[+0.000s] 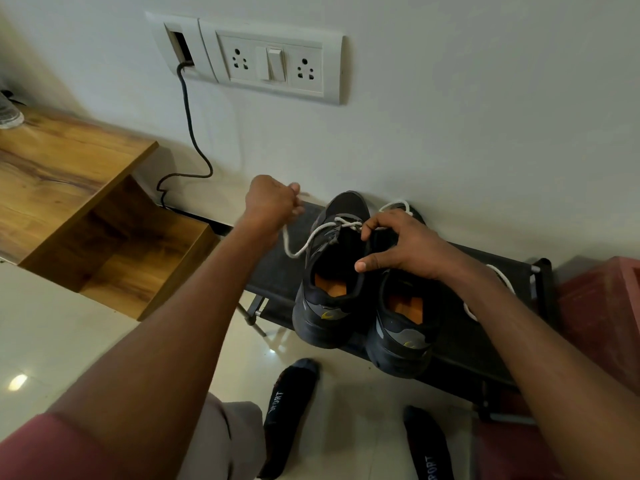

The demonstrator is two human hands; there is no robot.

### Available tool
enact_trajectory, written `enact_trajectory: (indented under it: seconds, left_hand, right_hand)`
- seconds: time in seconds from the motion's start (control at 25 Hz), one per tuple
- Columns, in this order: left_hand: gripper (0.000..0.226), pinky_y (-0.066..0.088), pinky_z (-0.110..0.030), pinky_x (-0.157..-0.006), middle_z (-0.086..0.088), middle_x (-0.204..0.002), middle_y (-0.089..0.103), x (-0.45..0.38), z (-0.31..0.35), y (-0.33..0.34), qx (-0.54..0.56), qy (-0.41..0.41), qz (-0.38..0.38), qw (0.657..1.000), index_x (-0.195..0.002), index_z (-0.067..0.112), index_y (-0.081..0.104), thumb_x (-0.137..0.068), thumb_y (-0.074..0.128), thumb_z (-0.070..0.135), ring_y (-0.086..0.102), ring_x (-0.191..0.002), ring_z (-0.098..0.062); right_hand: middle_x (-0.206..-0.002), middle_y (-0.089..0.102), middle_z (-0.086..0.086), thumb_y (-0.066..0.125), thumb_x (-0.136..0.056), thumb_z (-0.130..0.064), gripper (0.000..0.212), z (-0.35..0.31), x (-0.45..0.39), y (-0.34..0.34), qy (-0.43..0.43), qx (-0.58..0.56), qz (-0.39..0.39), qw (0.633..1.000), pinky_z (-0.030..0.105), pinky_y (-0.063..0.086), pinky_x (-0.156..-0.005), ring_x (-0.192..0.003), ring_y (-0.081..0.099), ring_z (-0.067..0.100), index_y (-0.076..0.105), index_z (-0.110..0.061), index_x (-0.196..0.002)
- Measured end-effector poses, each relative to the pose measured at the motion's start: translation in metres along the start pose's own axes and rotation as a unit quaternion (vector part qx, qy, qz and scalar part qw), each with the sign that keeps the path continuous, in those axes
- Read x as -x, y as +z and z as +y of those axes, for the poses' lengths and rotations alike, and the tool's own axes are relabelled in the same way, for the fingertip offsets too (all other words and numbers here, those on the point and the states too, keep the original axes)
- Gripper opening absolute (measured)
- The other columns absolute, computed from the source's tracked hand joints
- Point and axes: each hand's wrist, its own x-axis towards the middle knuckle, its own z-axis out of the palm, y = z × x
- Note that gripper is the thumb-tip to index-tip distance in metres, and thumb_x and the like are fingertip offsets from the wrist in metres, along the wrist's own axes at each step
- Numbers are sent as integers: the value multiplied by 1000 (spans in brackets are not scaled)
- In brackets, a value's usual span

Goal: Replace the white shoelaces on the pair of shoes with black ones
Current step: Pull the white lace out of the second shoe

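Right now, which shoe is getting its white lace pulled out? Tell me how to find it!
Find the low black rack against the wall. Two dark shoes sit on it, side by side. It's the left shoe, whose white lace runs to the left hand; the right hand steadies both.

Right hand (pixel 401 244) covers the tongue and eyelets of the right shoe (pixel 403 327), lacing state there unreadable. The white lace (pixel 313 239) end vanishes inside the curled left hand (pixel 273 202); a second white lace (pixel 498 271) is partly hidden behind the right forearm. Grey shoe (pixel 10 112) cut off at left edge, red box (pixel 602 306) at right edge.
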Motion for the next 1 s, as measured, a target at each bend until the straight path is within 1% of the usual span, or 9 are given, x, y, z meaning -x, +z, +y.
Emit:
enact_trajectory:
  seconds: [0.08, 0.2, 0.28, 0.4, 0.52, 0.6, 0.68, 0.8, 1.0]
  left_hand:
    - [19, 58, -41, -77, -12, -87, 70, -9, -16, -10, -288, 36, 27, 956, -87, 4, 68, -93, 73, 22, 67, -82, -31]
    - [9, 53, -56, -95, -4, -87, 64, -6, -25, -9, -430, 47, -52, 900, -86, 16, 65, -87, 72, 23, 62, -84, -27]
    - [17, 47, -56, -102, 0, -94, 63, -1, -15, -8, -419, 89, -102, 898, -91, 18, 64, -90, 74, 31, 62, -95, -27]
    - [48, 45, -42, -109, -3, -127, 65, 8, -1, -8, -294, 99, -235, 921, -127, 15, 65, -91, 77, 45, 59, -121, -22]
    - [74, 46, -34, -107, -1, -147, 54, 18, -2, -7, -245, 26, -337, 909, -149, 21, 49, -87, 81, 45, 54, -130, -16]
    - [74, 47, -24, -95, -2, -145, 54, 18, -5, -6, -220, 13, -359, 907, -153, 19, 45, -90, 81, 34, 56, -121, -10]
    - [74, 45, -21, -95, 0, -144, 54, 18, -4, -6, -214, 24, -360, 908, -155, 20, 43, -91, 79, 31, 56, -118, -6]
    - [74, 45, -31, -108, 1, -152, 49, 18, -6, -9, -183, 21, -373, 909, -156, 33, 42, -92, 79, 30, 54, -130, -14]
    - [66, 52, -45, -106, 6, -152, 45, 20, -6, -10, -165, -13, -394, 904, -150, 49, 46, -93, 77, 37, 54, -129, -16]
  right_hand:
    - [-129, 53, -21, 76, -50, -86, 66, -1, -1, 2, 9, 10, -6, 1000, 58, 36, -114, -131, 49, 12, 63, -52, -105]
    - [-118, 61, -19, 65, -57, -96, 60, -9, -9, 8, 22, 21, 23, 999, 58, 43, -107, -120, 58, 12, 67, -51, -96]
    - [-104, 62, -15, 67, -68, -87, 47, -20, -16, 14, 41, 58, 94, 993, 50, 48, -98, -106, 60, 11, 69, -43, -85]
    - [-106, 52, -7, 75, -86, -52, 18, -34, -26, 23, 30, 162, 233, 958, 42, 47, -90, -108, 55, 21, 69, -36, -92]
    - [-112, 59, -7, 71, -89, -47, 16, -41, -36, 29, 54, 110, 192, 974, 45, 51, -92, -109, 60, 22, 76, -36, -99]
    - [-115, 61, -7, 70, -87, -45, 20, -46, -39, 36, 73, 134, 153, 976, 42, 52, -90, -106, 63, 21, 77, -35, -102]
    - [-113, 59, -5, 73, -84, -35, 21, -52, -41, 39, 75, 167, 163, 969, 36, 47, -80, -104, 62, 21, 77, -32, -104]
    - [-108, 64, -3, 75, -83, -25, 14, -58, -43, 41, 96, 176, 206, 958, 32, 40, -71, -97, 64, 24, 79, -28, -97]
    - [-87, 75, -4, 71, -87, -22, 12, -56, -46, 43, 155, 96, 266, 947, 26, 41, -58, -71, 62, 18, 82, -25, -87]
